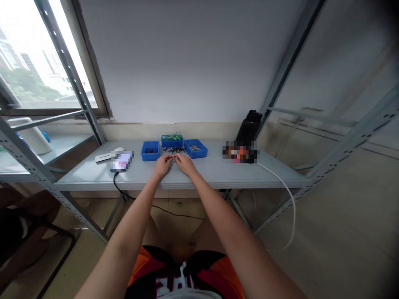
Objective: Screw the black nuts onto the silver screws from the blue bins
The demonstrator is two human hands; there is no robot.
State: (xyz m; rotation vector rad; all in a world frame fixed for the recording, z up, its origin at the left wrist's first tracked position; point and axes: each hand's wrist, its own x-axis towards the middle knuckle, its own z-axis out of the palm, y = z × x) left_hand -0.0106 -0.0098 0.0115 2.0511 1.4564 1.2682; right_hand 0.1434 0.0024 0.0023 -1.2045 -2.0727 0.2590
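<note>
My left hand (163, 165) and my right hand (185, 163) meet at the fingertips over the table, just in front of a pile of small dark parts (174, 150). Both are closed in a pinch; whatever they hold is too small to make out. Around the pile stand three blue bins. Dark pieces lie in the left bin (151, 157), thin green pieces fill the back bin (172, 143), and small silvery parts are in the right bin (197, 154).
A phone (122, 161) with a black cable lies left on the grey table (215, 174), beside a white object (104, 157). At the right stand a black bottle (248, 128) and a blurred orange-black item (239, 153) with a white cable. Metal posts flank the table; another person's legs show at lower left.
</note>
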